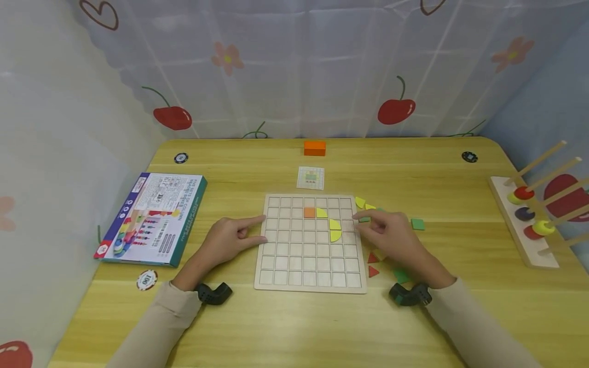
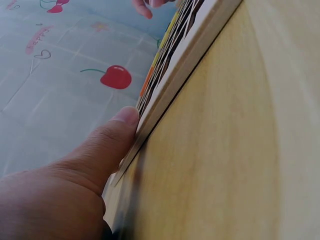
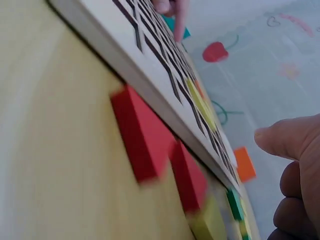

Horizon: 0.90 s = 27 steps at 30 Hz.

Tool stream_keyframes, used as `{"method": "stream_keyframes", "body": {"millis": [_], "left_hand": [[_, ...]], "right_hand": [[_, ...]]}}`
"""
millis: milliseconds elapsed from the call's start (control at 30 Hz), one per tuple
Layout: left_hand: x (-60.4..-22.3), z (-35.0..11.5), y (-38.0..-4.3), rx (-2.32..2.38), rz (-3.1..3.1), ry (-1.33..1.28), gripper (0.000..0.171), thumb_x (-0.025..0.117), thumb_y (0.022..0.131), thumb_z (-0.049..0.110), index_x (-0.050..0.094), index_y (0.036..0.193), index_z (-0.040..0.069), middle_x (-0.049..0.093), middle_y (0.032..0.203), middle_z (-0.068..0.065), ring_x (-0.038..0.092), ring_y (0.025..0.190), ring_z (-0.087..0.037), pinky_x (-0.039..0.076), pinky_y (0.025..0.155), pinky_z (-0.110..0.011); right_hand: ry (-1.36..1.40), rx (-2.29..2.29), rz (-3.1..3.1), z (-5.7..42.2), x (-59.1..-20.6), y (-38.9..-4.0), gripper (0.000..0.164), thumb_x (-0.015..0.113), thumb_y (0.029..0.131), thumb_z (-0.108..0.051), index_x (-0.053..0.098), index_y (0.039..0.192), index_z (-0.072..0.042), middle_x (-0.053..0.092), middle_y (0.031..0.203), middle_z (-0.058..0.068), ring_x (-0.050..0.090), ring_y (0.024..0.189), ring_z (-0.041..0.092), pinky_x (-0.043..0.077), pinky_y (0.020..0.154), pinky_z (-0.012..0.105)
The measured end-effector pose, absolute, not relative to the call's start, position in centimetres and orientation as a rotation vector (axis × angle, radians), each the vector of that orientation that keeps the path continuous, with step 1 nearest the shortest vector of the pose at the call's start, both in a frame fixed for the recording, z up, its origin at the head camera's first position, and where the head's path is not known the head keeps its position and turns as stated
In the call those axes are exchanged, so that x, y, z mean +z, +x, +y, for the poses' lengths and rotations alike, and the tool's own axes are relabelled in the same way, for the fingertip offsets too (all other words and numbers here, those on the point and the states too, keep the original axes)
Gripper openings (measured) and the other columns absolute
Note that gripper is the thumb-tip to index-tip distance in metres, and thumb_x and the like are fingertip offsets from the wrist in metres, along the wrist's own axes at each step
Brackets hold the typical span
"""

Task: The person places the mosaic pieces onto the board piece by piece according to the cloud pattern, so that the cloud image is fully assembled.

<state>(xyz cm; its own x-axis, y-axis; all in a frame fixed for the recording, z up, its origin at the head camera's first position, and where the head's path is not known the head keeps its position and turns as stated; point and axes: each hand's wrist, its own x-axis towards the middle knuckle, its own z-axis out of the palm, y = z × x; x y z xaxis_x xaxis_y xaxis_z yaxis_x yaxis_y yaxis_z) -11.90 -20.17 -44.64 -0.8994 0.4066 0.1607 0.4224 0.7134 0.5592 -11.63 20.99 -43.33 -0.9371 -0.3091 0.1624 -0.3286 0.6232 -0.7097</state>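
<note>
A square wooden grid board [image 1: 296, 249] lies mid-table. On its cells sit an orange square tile [image 1: 310, 212], a yellow quarter-circle tile [image 1: 321, 213] beside it, and two more yellow quarter-circles [image 1: 335, 225] lower right, forming a half disc. My left hand [image 1: 230, 239] touches the board's left edge with index finger and thumb extended; its thumb [image 2: 127, 117] meets the rim in the left wrist view. At the right edge is my right hand [image 1: 388, 232], index finger and thumb reaching toward the board, other fingers curled. I see nothing held in either hand.
Loose red triangles [image 3: 142, 137], green squares [image 1: 417, 224] and yellow pieces [image 1: 360, 202] lie right of the board. Behind it are a pattern card [image 1: 310, 178] and an orange block [image 1: 315, 148]. A boxed game [image 1: 152, 220] lies left; a peg stand [image 1: 524, 225] is far right.
</note>
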Motion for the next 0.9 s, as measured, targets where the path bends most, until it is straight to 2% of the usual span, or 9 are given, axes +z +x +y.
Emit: {"method": "stream_keyframes", "body": {"millis": [233,433,633,900], "left_hand": [[-44.3,-20.2,-11.9,-0.938,-2.891,-0.693,0.053,0.077,0.089,0.050,0.070,0.135,0.025,0.036,0.056,0.013,0.027,0.051,-0.003,0.027,0.050,-0.026],[-44.2,-20.2,-12.0,-0.937,-2.895,-0.682,0.053,0.077,0.089,0.050,0.070,0.135,0.025,0.036,0.056,0.012,0.027,0.050,-0.003,0.026,0.050,-0.026],[-44.5,-20.2,-11.9,-0.956,-2.896,-0.679,0.053,0.077,0.089,0.050,0.069,0.135,0.026,0.036,0.056,0.012,0.027,0.051,-0.004,0.026,0.050,-0.026],[-44.7,-20.2,-11.9,-0.957,-2.888,-0.682,0.053,0.076,0.089,0.051,0.070,0.135,0.025,0.034,0.056,0.012,0.025,0.050,-0.003,0.026,0.050,-0.025]], "right_hand": [[0.335,1.097,-2.720,24.9,-43.2,-11.5,0.017,0.074,0.097,-0.024,0.077,0.111,-0.015,0.040,0.059,-0.003,0.037,0.047,0.013,0.029,0.043,0.027],[0.257,1.071,-2.746,25.7,-43.3,-12.1,0.023,0.071,0.099,-0.025,0.075,0.118,-0.012,0.043,0.060,0.000,0.038,0.045,0.014,0.030,0.040,0.027],[0.374,1.034,-2.895,25.1,-43.3,-13.2,0.033,0.069,0.101,-0.026,0.069,0.132,-0.015,0.043,0.059,-0.001,0.038,0.041,0.015,0.031,0.039,0.028],[0.526,0.927,-2.990,24.8,-43.0,-14.4,0.036,0.069,0.101,-0.022,0.067,0.135,-0.014,0.043,0.059,-0.002,0.040,0.045,0.016,0.033,0.042,0.029]]}}
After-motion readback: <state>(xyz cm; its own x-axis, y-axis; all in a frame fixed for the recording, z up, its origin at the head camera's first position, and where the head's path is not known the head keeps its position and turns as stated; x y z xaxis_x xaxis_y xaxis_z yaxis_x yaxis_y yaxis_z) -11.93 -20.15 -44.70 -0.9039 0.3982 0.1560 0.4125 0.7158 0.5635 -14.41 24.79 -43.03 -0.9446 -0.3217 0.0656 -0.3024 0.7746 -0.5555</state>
